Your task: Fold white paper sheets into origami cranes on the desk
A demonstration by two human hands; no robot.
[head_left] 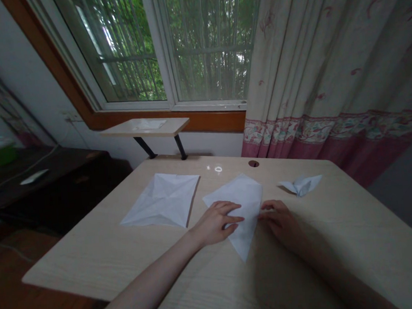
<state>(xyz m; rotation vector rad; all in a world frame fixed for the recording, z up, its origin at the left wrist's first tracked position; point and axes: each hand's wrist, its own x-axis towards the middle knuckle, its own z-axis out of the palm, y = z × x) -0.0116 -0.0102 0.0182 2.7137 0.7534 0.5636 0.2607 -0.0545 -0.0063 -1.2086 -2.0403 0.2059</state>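
Pale woodgrain desk [129,265]: left hand [216,222] and right hand [280,220] press flat fingers on kite-shaped paper [243,194], grasping nothing.

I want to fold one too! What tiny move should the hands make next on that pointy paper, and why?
Probably slide the right hand along the right edge of the folded paper to press the crease flat. The left hand lies flat on the paper, pinning it to the table, and the right hand's fingertips sit at that edge.

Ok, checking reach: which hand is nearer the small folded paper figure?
Right. The right hand lies near-left of the small folded paper figure, apart; the left hand lies farther left, on the middle sheet.
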